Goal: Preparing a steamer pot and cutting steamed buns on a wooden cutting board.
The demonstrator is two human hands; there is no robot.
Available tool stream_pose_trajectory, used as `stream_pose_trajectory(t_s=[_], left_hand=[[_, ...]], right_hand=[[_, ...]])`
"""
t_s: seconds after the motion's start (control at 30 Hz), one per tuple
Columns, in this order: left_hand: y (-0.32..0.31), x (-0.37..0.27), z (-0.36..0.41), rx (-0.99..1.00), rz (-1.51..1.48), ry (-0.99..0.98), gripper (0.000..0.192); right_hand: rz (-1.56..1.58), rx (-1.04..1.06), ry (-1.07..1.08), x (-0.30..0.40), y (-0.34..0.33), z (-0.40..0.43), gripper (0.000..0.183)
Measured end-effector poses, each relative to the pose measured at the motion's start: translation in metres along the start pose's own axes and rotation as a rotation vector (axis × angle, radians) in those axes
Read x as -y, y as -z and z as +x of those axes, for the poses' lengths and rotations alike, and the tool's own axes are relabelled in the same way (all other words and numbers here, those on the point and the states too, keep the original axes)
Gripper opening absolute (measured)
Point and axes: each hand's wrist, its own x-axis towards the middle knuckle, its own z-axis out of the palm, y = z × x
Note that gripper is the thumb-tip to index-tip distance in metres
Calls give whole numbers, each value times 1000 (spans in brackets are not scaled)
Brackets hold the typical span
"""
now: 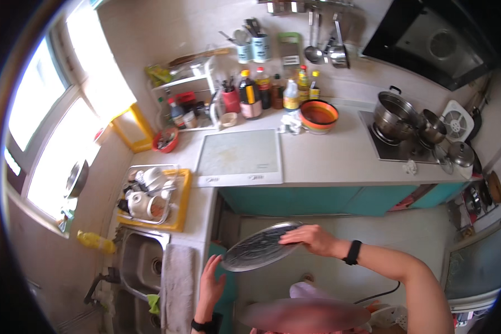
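Note:
A round, shiny metal tray or lid (pixel 259 247) is tilted in the air before me, above the floor and short of the worktop. My right hand (pixel 313 241) grips its right edge, fingers lying over the upper face. At its lower left rim is my left hand (pixel 213 279), fingers apart; whether the fingertips touch the rim cannot be told. Dark bands circle both wrists. Left of my left hand lies a grey towel (pixel 179 284), beside the double steel sink (pixel 142 263).
A dish rack (pixel 150 194) with crockery stands behind the sink. On the worktop (pixel 325 163) are a glass board (pixel 240 154), sauce bottles (pixel 250 96) and stacked orange bowls (pixel 318 117). Pots (pixel 394 115) sit on the hob (pixel 405 146) at right. A white basket (pixel 388 319) is low at right.

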Motion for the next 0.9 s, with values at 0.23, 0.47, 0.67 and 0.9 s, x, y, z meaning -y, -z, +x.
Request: stream_pose_trajectory(t_s=[0.23, 0.47, 0.67, 0.9], left_hand=[[-180, -129, 121, 431, -45, -326, 59], [-320, -246, 180, 709, -86, -568, 73], [-398, -316, 231, 890, -185, -722, 65], [-456, -394, 285, 965, -352, -850, 46]], right_hand=[[-207, -246, -665, -50, 114, -199, 34], [-419, -436, -862, -33, 205, -277, 32], [-427, -447, -924, -27, 289, -286, 34], [-593, -522, -899, -56, 394, -296, 36]])
